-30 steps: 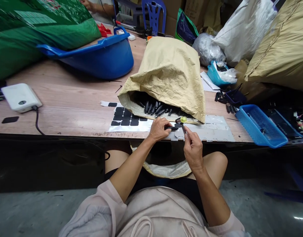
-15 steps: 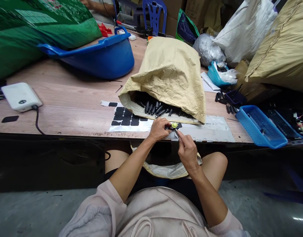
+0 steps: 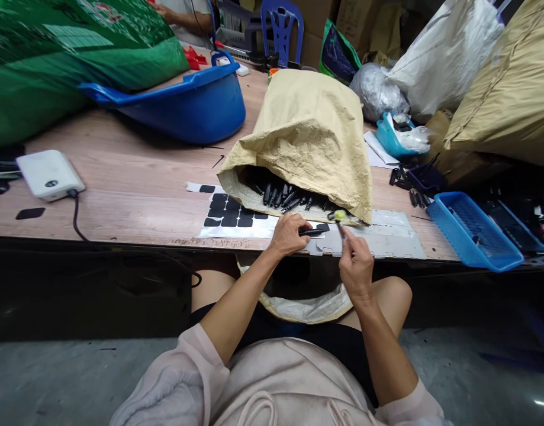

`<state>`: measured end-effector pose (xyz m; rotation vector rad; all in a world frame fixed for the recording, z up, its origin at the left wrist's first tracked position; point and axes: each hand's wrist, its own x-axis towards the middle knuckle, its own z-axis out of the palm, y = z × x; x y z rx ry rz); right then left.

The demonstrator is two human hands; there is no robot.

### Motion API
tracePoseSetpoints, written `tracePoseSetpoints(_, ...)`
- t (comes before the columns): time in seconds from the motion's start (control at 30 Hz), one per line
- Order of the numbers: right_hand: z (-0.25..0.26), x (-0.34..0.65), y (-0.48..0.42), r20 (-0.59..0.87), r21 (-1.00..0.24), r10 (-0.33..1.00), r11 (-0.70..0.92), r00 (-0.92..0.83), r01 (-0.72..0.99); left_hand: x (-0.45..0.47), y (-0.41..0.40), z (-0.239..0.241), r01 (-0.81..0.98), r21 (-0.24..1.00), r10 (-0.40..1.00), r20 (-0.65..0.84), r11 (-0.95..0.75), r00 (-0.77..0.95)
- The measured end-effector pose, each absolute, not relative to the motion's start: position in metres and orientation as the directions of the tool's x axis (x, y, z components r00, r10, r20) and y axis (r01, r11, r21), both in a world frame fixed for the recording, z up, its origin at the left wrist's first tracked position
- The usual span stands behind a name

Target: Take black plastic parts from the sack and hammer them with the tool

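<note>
**Operator:** Report the state of both hands.

**Technician:** The left hand is closed on a slim black part and holds it flat at the near edge of the table. The right hand pinches a thin tool by its shaft. The tool's yellow-green tip is raised just right of the part. Under both hands, an open lap sack hangs between the knees.

**Operator:** How will the part handle?

**Technician:** It is probably light, rigid plastic that is smooth and liable to roll. Grip it along the body between thumb and fingers, and leave the right end exposed. A single black pad lies just beside that end. It appears thin and flexible, so lift it by an edge. Whether it is adhesive cannot be told.

**Operator:** What lies beyond the hands?

**Technician:**
- **Pad sheet:** The pad sheet, with rows of black pads, lies to the left of the hands. A stripped backing sheet lies to the right.
- **Tan woven sack:** Behind the sheets, this sack lies on its side. More black parts show in its mouth.
- **Blue basket:** The basket sits at the right edge of the table.
- **White box:** A white box with a cable sits at the left.
- **Far end of the table:** A blue basin stands beside a green sack. Another person's arm rests at the far end.
</note>
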<state>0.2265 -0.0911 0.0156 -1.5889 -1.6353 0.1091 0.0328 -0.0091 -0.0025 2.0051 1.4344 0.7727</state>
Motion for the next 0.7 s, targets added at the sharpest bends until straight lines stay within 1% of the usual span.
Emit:
tracePoseSetpoints(0.1, 0.029, 0.258, -0.064, 0.548, -0.563, 0.778, 0.072, 0.306, 0.823, 0.033, -0.01, -0.001, 0.656, 0.699, 0.954, 0.132, -0.283, 0.271)
tracePoseSetpoints(0.17, 0.035, 0.282, -0.043, 0.528, -0.551, 0.728, -0.098, 0.437, 0.829, 0.034, -0.009, 0.0, 0.659, 0.697, 0.953, 0.13, -0.284, 0.274)
tracePoseSetpoints(0.23, 0.036, 0.303, -0.024, 0.423, -0.522, 0.715, -0.311, 0.557, 0.794, 0.034, -0.009, -0.001, 0.652, 0.703, 0.953, 0.129, -0.284, 0.275)
tracePoseSetpoints(0.27, 0.035, 0.311, -0.015, 0.359, -0.493, 0.723, -0.39, 0.59, 0.778, 0.034, -0.008, -0.001, 0.645, 0.711, 0.953, 0.129, -0.281, 0.273)
tracePoseSetpoints(0.33, 0.031, 0.32, -0.003, 0.253, -0.421, 0.741, -0.495, 0.622, 0.76, 0.034, -0.007, -0.002, 0.63, 0.729, 0.957, 0.126, -0.268, 0.261)
tracePoseSetpoints(0.37, 0.028, 0.322, 0.002, 0.224, -0.385, 0.75, -0.518, 0.622, 0.764, 0.033, -0.007, -0.003, 0.623, 0.737, 0.959, 0.125, -0.262, 0.255)
tracePoseSetpoints(0.43, 0.022, 0.321, 0.008, 0.211, -0.323, 0.769, -0.528, 0.604, 0.785, 0.033, -0.007, -0.004, 0.617, 0.743, 0.96, 0.127, -0.259, 0.249)
tracePoseSetpoints(0.57, 0.014, 0.312, 0.012, 0.253, -0.234, 0.797, -0.499, 0.548, 0.834, 0.03, -0.008, -0.005, 0.617, 0.732, 0.951, 0.147, -0.289, 0.271)
tracePoseSetpoints(0.7, 0.011, 0.308, 0.012, 0.267, -0.176, 0.813, -0.486, 0.517, 0.856, 0.028, -0.009, -0.009, 0.607, 0.732, 0.945, 0.167, -0.31, 0.281)
